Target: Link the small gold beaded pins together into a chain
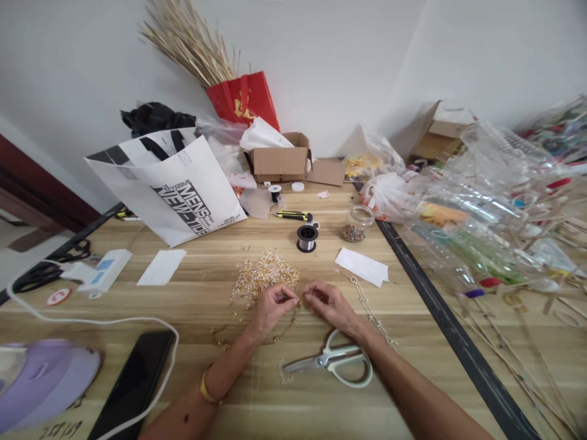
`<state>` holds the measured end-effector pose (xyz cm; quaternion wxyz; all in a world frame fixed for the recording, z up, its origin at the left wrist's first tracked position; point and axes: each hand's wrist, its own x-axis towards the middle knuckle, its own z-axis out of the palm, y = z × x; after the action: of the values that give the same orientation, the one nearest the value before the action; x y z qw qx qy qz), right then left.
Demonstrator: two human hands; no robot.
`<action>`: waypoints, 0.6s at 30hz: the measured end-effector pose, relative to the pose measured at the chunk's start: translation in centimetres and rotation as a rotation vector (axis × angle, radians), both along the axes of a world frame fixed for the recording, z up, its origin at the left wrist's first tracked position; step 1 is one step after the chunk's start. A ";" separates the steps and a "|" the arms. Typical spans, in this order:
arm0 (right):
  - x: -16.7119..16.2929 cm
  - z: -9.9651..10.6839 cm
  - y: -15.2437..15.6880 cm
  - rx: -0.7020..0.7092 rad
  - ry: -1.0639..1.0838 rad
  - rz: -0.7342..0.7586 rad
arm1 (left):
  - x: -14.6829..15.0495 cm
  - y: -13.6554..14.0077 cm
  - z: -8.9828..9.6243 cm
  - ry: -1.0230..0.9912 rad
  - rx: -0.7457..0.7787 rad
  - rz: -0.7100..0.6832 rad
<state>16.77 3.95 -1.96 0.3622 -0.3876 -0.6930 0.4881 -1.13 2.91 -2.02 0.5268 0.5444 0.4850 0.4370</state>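
My left hand [275,305] and my right hand [331,304] meet over the middle of the table, both with fingertips pinched together. From the left fingertips a string of small gold beads [276,338] curves down and back to the left across the wood. Whatever sits in the right pinch is too small to make out. Just behind the left hand lies a loose heap of clear and gold beads [263,272]. Scissors with pale green handles [334,360] rest below the right hand, blades pointing left. Beside the right wrist is a beaded strand [372,315].
A wire spool [307,239], a yellow-black utility knife [293,216] and a glass jar of beads [355,227] stand farther back. White paper [362,266] lies right. A phone [137,382] and white cable are at left; plastic bags [458,208] crowd the right.
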 end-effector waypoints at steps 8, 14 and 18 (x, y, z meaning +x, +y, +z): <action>-0.3 0.3 0.2 -0.262 0.098 0.019 | 0.2 -0.2 0.0 0.020 0.088 -0.025; -0.7 0.3 0.1 -0.328 0.160 0.045 | 0.6 -0.6 0.6 0.027 0.138 -0.031; -1.0 0.2 0.2 -0.370 0.202 0.041 | 0.8 -0.7 0.3 0.031 0.196 -0.020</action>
<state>15.78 4.10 -1.76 0.3424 -0.3827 -0.5593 0.6507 -0.37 2.22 -1.68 0.4676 0.6048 0.4426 0.4687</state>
